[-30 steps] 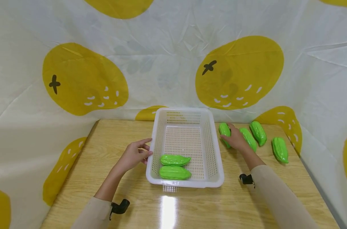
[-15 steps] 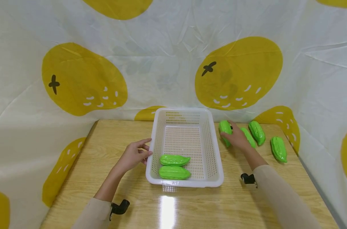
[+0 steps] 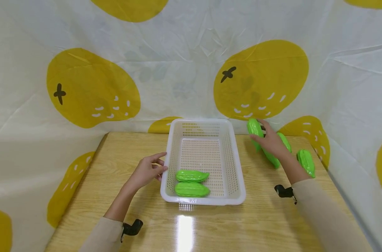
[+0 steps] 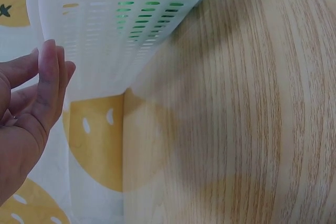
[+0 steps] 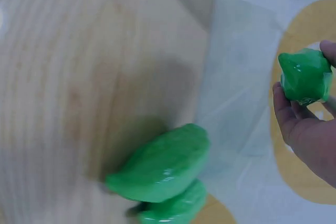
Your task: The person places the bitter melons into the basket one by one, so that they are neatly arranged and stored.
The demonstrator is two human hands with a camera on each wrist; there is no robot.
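My right hand (image 3: 270,140) grips a glossy green bitter gourd (image 3: 255,128) between thumb and fingers, raised over the far right of the table. In the right wrist view this held gourd (image 5: 304,74) shows end-on, away from the tabletop. My left hand (image 3: 147,171) rests its fingertips at the left rim of a white perforated basket (image 3: 240,175); the left wrist view has those fingers (image 4: 48,72) fairly straight along the outside of the rim. Inside the basket, at its near end, lie two more bitter gourds, one (image 3: 192,176) behind the other (image 3: 192,189).
Right of the basket, three gourds lie on the wooden table (image 3: 115,196): one (image 3: 271,159) partly under my right hand, one (image 3: 284,141) behind my wrist, another (image 3: 306,162) farther right. A white cloth (image 3: 178,84) printed with yellow fruit hangs around the back and sides.
My right hand has lifted the bitter gourd off the table, moving up and slightly right with it. The left hand and basket stay in place.
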